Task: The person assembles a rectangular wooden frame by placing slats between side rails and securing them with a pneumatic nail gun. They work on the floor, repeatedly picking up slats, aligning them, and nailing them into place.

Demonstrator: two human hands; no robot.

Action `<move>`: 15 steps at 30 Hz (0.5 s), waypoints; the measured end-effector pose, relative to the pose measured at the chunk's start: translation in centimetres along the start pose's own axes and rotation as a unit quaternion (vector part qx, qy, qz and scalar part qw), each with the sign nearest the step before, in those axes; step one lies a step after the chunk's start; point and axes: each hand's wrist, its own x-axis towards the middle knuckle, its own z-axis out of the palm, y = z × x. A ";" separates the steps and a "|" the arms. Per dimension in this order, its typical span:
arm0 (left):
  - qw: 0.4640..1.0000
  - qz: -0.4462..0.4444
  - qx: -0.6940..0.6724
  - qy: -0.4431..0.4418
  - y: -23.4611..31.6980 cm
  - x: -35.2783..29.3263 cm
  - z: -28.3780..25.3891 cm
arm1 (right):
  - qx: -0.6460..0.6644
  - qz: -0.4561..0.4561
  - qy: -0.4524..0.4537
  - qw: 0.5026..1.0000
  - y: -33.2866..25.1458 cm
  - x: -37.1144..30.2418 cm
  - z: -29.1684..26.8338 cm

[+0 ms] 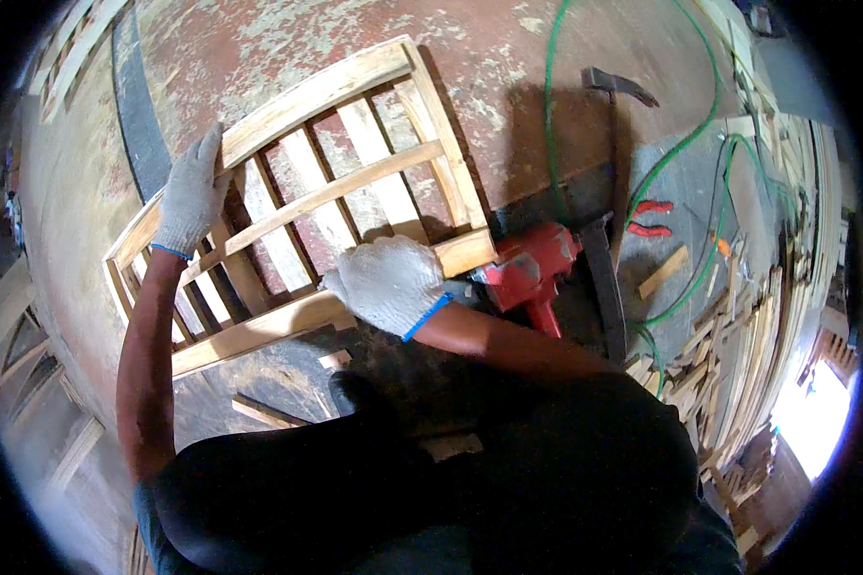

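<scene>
A slatted wooden frame, like a pallet or crate panel, lies tilted in front of me. My left hand, in a grey knit glove, grips its far rail toward the left end. Gloved likewise with a blue cuff, my right hand is closed over the near rail, right of its middle; some fingertips are hidden. Just beyond the right end of that rail, beside my right forearm, lies a red nail gun.
A claw hammer is at the upper right, near red-handled pliers and a looping green hose. Wood offcuts lie on the worn floor. Stacked wooden strips line the right side; more slatted wood is at the upper left.
</scene>
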 end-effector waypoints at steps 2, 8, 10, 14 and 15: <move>1.000 0.009 0.010 0.022 0.0 -0.2 0.0 | 0.013 -0.001 0.014 1.000 -0.1 -0.1 -0.1; 0.997 0.002 0.023 0.072 0.9 -0.6 0.3 | 0.015 -0.010 0.051 0.999 0.1 -0.5 -0.5; 0.998 -0.040 -0.005 0.053 2.3 -1.2 -0.9 | -0.037 -0.039 0.011 0.998 0.2 -1.4 -1.0; 0.996 -0.071 0.010 0.061 2.4 -4.8 -4.7 | -0.028 -0.079 0.038 0.996 -2.6 -3.3 -2.6; 0.996 -0.057 0.025 0.069 2.6 -5.1 -5.2 | -0.024 -0.074 0.043 0.996 -3.1 -3.5 -3.2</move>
